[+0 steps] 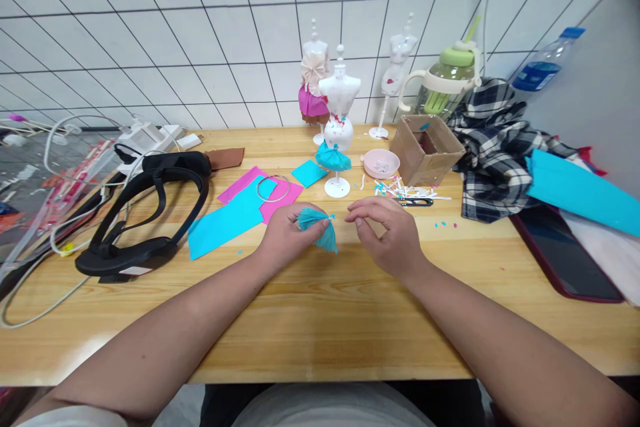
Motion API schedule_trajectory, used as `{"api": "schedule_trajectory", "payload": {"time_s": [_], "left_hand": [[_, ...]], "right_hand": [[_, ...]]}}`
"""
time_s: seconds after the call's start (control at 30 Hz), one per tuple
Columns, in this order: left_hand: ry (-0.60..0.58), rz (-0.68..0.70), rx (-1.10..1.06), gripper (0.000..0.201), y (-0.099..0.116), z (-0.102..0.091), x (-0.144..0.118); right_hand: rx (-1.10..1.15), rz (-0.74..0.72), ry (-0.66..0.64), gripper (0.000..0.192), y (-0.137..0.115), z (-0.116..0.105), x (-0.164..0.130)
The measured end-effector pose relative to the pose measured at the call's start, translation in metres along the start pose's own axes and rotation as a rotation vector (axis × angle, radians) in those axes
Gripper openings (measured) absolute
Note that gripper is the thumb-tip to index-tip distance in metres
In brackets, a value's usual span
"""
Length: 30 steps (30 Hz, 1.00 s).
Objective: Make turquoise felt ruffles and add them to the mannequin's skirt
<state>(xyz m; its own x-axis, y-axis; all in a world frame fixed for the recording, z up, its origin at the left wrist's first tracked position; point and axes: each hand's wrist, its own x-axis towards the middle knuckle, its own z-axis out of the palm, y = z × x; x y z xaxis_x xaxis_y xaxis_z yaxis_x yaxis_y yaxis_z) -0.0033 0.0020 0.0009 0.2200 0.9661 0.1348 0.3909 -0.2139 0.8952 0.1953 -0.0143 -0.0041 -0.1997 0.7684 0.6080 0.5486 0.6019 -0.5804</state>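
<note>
My left hand (285,233) pinches the teal pleated fabric (317,227); right hand (387,233), fingers curled together, holds nothing I can discern (thread invisible). Bare table (320,320) nearside.

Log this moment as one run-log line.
left hand: holds teal pleated fabric piece | right hand: fingers pinched beside it, contact unclear | behind: white mannequin with teal skirt | surface: wooden table

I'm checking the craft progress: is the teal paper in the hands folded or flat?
Folded. The teal paper is gathered into fan-like pleats, pinched by the left hand, its loose end flaring out; the right hand sits just beside it.
</note>
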Motion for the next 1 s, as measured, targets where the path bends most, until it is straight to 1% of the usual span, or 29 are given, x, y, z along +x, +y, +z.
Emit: {"api": "schedule_trajectory", "payload": {"time_s": [0.1, 0.2, 0.27, 0.3, 0.37, 0.43, 0.47, 0.5, 0.53, 0.6, 0.67, 0.7, 0.77, 0.8, 0.9, 1.0], "left_hand": [[0.003, -0.009, 0.014, 0.018, 0.001, -0.0006, -0.0003], [-0.01, 0.003, 0.024, 0.019, 0.0019, 0.0, -0.0009], [-0.024, 0.019, 0.032, 0.019, 0.0021, 0.0008, -0.0011], [-0.026, 0.025, 0.035, 0.019, 0.0022, 0.0011, -0.001], [-0.022, 0.022, 0.038, 0.02, 0.0022, 0.0012, -0.0006], [-0.025, 0.002, 0.012, 0.021, 0.0021, 0.0006, 0.0], [-0.043, -0.019, -0.017, 0.023, 0.0017, 0.0002, 0.0004], [-0.079, -0.05, -0.057, 0.024, 0.0009, -0.0002, 0.0007], [-0.131, -0.087, -0.106, 0.025, -0.0001, -0.0005, 0.001], [-0.254, -0.171, -0.213, 0.027, -0.0031, -0.0008, 0.0013], [-0.348, -0.245, -0.32, 0.027, -0.006, -0.0005, 0.0012], [-0.38, -0.275, -0.374, 0.026, -0.007, -0.0003, 0.001], [-0.43, -0.329, -0.489, 0.027, -0.0073, -0.0002, 0.0006], [-0.451, -0.354, -0.543, 0.027, -0.0068, -0.0003, 0.0004], [-0.493, -0.414, -0.666, 0.025, -0.005, -0.0014, 0.0006], [-0.534, -0.457, -0.761, 0.025, -0.007, -0.0027, 0.0022]], "right_hand": [[-0.024, -0.057, -0.008, 0.023, 0.0015, -0.001, -0.0007], [-0.1, -0.129, -0.08, 0.032, 0.002, 0.0006, -0.0038], [-0.132, -0.139, -0.122, 0.036, 0.0015, 0.0021, -0.0049], [-0.132, -0.133, -0.125, 0.034, 0.0013, 0.0025, -0.0049], [-0.098, -0.098, -0.082, 0.028, 0.0013, 0.0024, -0.0037], [-0.033, -0.03, -0.013, 0.024, 0.0025, 0.0016, -0.0018], [0.008, 0.013, 0.001, 0.024, 0.0035, 0.0013, -0.001], [0.061, 0.057, -0.012, 0.026, 0.0047, 0.0011, -0.0002], [0.13, 0.098, -0.05, 0.03, 0.006, 0.0013, 0.0003], [0.293, 0.157, -0.173, 0.034, 0.0081, 0.0021, 0.001], [0.419, 0.164, -0.276, 0.028, 0.0093, 0.0031, 0.0015], [0.45, 0.153, -0.298, 0.022, 0.0095, 0.0033, 0.0019], [0.467, 0.122, -0.303, 0.011, 0.0093, 0.0031, 0.0029], [0.468, 0.108, -0.3, 0.009, 0.009, 0.0027, 0.0033], [0.445, 0.086, -0.308, 0.009, 0.0078, 0.0012, 0.0044], [0.395, 0.101, -0.305, 0.011, 0.0073, 0.0007, 0.0046]]}}
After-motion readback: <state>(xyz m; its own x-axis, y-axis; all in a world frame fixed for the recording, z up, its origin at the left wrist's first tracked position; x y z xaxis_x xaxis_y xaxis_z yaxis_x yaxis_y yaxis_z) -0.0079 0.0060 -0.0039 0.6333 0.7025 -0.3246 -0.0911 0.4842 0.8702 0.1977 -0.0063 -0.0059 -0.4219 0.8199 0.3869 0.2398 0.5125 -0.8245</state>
